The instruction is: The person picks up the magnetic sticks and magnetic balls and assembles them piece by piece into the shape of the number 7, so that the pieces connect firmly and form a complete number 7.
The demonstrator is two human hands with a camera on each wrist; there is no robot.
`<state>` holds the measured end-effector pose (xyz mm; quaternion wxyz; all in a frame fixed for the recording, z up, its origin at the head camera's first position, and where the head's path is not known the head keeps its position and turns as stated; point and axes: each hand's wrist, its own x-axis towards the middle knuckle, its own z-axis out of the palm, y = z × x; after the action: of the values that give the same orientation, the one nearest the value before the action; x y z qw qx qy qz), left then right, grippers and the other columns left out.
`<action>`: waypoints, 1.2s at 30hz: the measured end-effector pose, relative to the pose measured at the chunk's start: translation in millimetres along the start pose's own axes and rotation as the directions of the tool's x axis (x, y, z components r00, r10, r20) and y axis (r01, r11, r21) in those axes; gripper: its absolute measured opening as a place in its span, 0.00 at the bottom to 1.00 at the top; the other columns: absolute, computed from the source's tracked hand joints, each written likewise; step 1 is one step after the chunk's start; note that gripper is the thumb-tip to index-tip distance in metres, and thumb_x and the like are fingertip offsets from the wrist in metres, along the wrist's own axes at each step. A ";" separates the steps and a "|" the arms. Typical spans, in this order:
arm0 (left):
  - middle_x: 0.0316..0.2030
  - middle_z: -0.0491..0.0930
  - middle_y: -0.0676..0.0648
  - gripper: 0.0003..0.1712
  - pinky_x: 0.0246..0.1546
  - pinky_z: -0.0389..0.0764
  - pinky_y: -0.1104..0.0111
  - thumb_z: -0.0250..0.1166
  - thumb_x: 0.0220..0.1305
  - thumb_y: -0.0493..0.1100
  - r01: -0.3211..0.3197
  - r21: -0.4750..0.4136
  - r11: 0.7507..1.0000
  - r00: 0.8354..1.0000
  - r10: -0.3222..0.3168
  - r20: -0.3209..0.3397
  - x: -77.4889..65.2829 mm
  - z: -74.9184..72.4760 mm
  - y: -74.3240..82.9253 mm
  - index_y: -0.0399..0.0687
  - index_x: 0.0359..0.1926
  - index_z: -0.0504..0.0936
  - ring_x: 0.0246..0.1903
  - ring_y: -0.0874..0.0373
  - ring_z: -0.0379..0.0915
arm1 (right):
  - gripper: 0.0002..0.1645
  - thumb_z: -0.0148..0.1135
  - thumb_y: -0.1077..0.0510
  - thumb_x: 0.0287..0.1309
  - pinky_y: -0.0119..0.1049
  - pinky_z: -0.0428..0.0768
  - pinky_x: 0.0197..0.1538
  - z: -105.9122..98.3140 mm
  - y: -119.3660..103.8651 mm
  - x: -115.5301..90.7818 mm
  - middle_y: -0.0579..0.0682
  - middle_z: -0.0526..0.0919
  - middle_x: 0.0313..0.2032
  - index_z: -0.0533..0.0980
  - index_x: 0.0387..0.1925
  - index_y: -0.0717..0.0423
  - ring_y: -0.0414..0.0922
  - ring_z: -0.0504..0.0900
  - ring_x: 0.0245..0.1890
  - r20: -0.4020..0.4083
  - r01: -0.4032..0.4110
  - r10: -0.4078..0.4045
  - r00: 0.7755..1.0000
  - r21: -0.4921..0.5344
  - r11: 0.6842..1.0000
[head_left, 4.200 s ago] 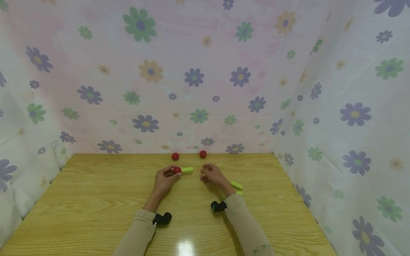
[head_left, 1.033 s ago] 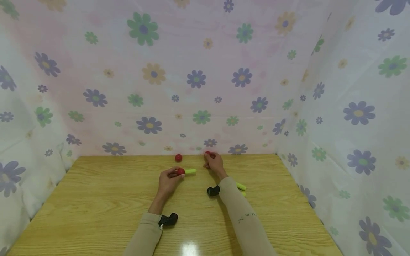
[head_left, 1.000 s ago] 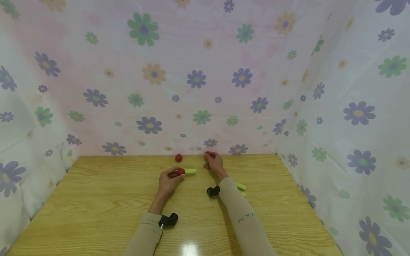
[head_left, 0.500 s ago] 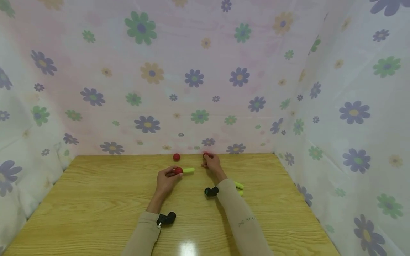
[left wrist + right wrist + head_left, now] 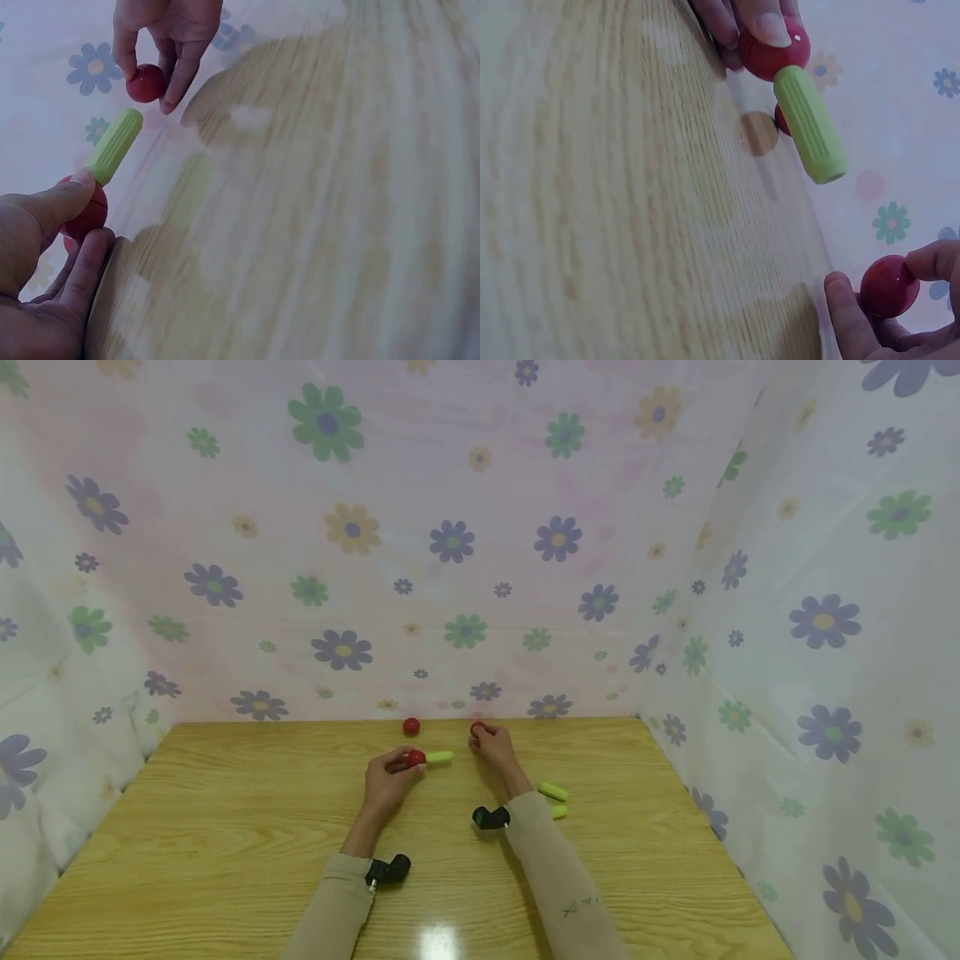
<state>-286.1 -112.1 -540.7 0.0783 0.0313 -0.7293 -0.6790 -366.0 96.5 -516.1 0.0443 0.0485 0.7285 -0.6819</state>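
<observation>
My left hand [image 5: 386,783] pinches a red ball [image 5: 416,759] between thumb and fingers. From that ball a ribbed lime-green rod [image 5: 810,124] sticks out to the right, its far end free. My right hand [image 5: 495,749] pinches a second red ball [image 5: 889,286] between thumb and fingertips, at the back of the table. In the left wrist view this ball [image 5: 146,83] sits a short gap beyond the rod's free end. A third red ball [image 5: 411,726] rests near the table's back edge, behind my left hand.
Two more lime-green rods [image 5: 553,791] lie on the wooden table [image 5: 225,843] beside my right forearm, one partly behind the sleeve. A flower-printed cloth [image 5: 465,527] hangs along the back and sides. Black wrist cameras [image 5: 390,869] are strapped to both wrists.
My right hand reached to the back, took the red ball there, and has now drawn it slightly toward the front. My left hand stays in place with its ball and rod.
</observation>
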 end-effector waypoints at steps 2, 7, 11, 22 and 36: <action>0.50 0.83 0.32 0.22 0.39 0.78 0.75 0.75 0.59 0.34 -0.003 -0.001 1.000 1.000 0.003 -0.002 0.2 -0.3 -0.5 0.38 0.56 0.85 0.47 0.45 0.79 | 0.26 0.48 0.60 0.78 0.36 0.83 0.52 0.0 0.2 -4.0 0.72 0.76 0.59 0.66 0.68 0.75 0.58 0.82 0.54 0.012 0.003 -0.003 1.000 0.010 1.000; 0.50 0.83 0.33 0.22 0.39 0.78 0.76 0.75 0.58 0.35 -0.010 -0.001 1.000 1.000 0.010 0.000 0.8 -0.2 -0.8 0.38 0.55 0.85 0.47 0.46 0.80 | 0.25 0.49 0.58 0.78 0.39 0.83 0.54 -3.2 2.7 -14.8 0.68 0.75 0.59 0.68 0.67 0.69 0.53 0.83 0.51 0.017 -0.033 0.032 0.999 0.090 0.995; 0.49 0.84 0.34 0.22 0.39 0.79 0.76 0.75 0.58 0.35 -0.019 0.011 1.000 1.000 0.019 -0.018 1.6 0.8 -1.9 0.38 0.54 0.85 0.45 0.49 0.80 | 0.24 0.52 0.59 0.77 0.36 0.84 0.50 -7.0 4.2 -22.0 0.67 0.76 0.57 0.69 0.67 0.67 0.46 0.83 0.43 0.041 -0.048 0.041 0.998 0.186 0.981; 0.51 0.83 0.33 0.22 0.39 0.77 0.78 0.75 0.59 0.34 -0.008 0.009 1.000 1.000 0.008 -0.013 0.7 0.8 -2.2 0.38 0.55 0.85 0.48 0.45 0.79 | 0.30 0.61 0.67 0.69 0.35 0.82 0.56 -10.6 11.4 -42.7 0.67 0.75 0.62 0.68 0.69 0.69 0.48 0.82 0.54 0.106 0.108 -0.134 0.985 0.222 0.969; 0.50 0.83 0.34 0.21 0.39 0.79 0.76 0.75 0.59 0.34 -0.009 0.012 1.000 1.000 0.010 -0.014 1.8 1.0 -3.3 0.39 0.55 0.85 0.45 0.50 0.80 | 0.30 0.65 0.68 0.64 0.26 0.80 0.49 -4.4 26.4 -54.9 0.63 0.76 0.60 0.71 0.67 0.68 0.42 0.78 0.52 0.049 0.097 -0.113 0.992 0.255 0.962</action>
<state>-288.3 -111.6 -543.9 0.0864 0.0331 -0.7331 -0.6738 -308.1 102.0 -534.7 0.0243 -0.0065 0.6355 -0.7717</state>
